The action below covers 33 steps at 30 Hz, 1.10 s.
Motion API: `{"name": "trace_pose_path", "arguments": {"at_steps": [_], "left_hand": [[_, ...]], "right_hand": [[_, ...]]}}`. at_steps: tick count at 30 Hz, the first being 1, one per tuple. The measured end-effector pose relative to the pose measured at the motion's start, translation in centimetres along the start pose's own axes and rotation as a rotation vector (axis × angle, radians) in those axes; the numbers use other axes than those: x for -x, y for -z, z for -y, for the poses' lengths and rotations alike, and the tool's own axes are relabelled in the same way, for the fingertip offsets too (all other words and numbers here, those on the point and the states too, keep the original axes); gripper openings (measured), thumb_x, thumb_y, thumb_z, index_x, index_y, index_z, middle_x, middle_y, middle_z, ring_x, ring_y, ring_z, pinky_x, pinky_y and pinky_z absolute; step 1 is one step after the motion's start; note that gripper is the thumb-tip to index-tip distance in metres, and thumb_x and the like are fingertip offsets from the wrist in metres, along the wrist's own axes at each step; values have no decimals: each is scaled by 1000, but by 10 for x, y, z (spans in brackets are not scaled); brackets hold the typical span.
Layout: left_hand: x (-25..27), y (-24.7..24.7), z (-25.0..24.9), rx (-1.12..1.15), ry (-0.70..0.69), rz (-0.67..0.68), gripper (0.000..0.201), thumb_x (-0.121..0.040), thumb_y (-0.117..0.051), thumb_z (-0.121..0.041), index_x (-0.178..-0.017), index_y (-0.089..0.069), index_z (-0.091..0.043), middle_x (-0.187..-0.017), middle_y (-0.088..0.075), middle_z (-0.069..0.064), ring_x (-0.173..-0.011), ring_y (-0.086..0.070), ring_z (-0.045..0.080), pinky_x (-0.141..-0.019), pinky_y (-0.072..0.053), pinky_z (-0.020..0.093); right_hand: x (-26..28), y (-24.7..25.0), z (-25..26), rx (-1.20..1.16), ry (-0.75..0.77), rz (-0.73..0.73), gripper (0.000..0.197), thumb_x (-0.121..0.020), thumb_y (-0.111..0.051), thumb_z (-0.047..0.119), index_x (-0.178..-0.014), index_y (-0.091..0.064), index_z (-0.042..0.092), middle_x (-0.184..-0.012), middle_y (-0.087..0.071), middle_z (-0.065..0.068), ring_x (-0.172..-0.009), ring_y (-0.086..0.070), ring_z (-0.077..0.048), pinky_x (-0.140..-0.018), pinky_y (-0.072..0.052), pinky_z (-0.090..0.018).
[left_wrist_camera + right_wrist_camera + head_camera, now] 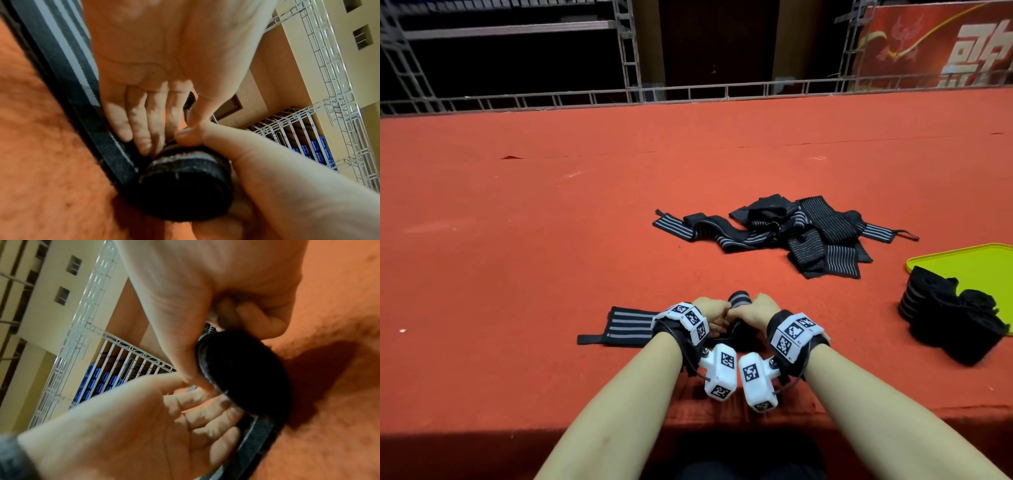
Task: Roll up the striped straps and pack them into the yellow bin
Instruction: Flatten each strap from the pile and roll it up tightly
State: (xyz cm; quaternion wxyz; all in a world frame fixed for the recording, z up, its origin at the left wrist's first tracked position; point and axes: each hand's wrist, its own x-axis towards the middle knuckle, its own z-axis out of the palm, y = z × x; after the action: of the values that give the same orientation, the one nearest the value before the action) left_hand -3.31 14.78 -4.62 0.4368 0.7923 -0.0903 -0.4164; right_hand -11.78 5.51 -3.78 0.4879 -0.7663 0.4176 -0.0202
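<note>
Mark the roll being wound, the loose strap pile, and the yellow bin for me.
roll (842, 301), head view, striped top between both hands.
strap pile (822, 240), head view, middle of the heap.
yellow bin (969, 262), head view, bare floor near its rim.

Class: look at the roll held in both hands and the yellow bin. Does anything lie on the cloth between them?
Nothing visible does. The red cloth between the roll and the yellow bin is bare; the loose straps lie farther back.
</note>
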Motion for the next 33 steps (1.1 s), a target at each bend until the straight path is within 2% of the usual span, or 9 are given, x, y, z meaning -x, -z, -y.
{"name": "trace_pose_path", "arguments": {"at_steps": [3, 10, 14, 18, 20, 23, 27, 30, 33], "left_hand": [[-3, -5, -4, 0, -34, 41, 50, -81, -64, -48, -50, -41, -17, -36, -39, -3, -34, -37, 11, -41, -33, 16], [-4, 18, 1, -16, -45, 56, 45, -91, -59, -34, -55, -43, -13, -37, -36, -3, -30, -34, 11, -42, -37, 20], [-3, 32, 9, -71, -38, -67, 31, -89, -61, -30, -69, -55, -8, -55, -49, 2, -49, -47, 17, -53, -45, 27], [-3, 48, 25, -124, -110, -181, 19, -80, -70, -9, -67, -57, -14, -48, -52, 2, -40, -44, 13, -55, -42, 27], [1, 49, 28, -125, -126, -213, 21, -81, -61, 3, -71, -54, -15, -54, -54, 6, -42, -48, 14, -51, -45, 25], [3, 43, 26, -43, -108, -212, 18, -89, -51, -12, -71, -54, -11, -44, -53, 4, -36, -47, 15, -45, -43, 23], [5, 42, 20, -172, -76, -184, 48, -80, -68, -41, -48, -45, -12, -40, -47, 1, -40, -38, 17, -52, -33, 25], [1, 36, 12, -132, -80, -159, 44, -85, -66, -34, -57, -47, -7, -47, -49, 5, -44, -43, 18, -54, -39, 26], [2, 24, 8, 47, -54, -88, 34, -87, -64, -24, -64, -48, -3, -35, -43, 1, -39, -42, 16, -54, -49, 30]], "right_hand": [[-4, -1, -8, -13, 41, -6, 37, -70, -76, 32, -81, -47, 12, -79, -57, -4, -73, -58, -19, -62, -47, -28], [-3, 1, -7, -313, 49, 115, 30, -84, -67, 8, -68, -42, 14, -61, -45, -6, -50, -42, -15, -43, -42, -23], [-11, -17, -7, -150, 53, 156, 51, -71, -82, 29, -53, -36, 19, -48, -40, 0, -42, -34, -13, -43, -27, -23], [-7, -36, -4, -122, 52, 128, 55, -65, -86, 33, -81, -35, 20, -74, -46, 3, -62, -43, -9, -52, -35, -23], [-6, -42, 1, -56, 88, 108, 64, -60, -87, 36, -91, -34, 19, -80, -47, 4, -69, -45, -11, -60, -40, -24], [-4, -44, 8, 54, 98, 87, 72, -53, -86, 48, -95, -34, 20, -93, -50, -2, -82, -48, -18, -67, -39, -29], [-3, -37, 8, -71, 93, 149, 44, -73, -76, 27, -73, -32, 21, -67, -41, 0, -55, -39, -14, -48, -31, -26], [-5, -22, 0, -345, 12, 146, 33, -75, -72, 9, -62, -42, 15, -46, -41, -3, -36, -39, -15, -47, -34, -26], [-3, -9, -5, -490, -55, 132, 20, -70, -78, 10, -77, -63, -1, -47, -58, -5, -39, -54, -14, -51, -46, -27]]}}
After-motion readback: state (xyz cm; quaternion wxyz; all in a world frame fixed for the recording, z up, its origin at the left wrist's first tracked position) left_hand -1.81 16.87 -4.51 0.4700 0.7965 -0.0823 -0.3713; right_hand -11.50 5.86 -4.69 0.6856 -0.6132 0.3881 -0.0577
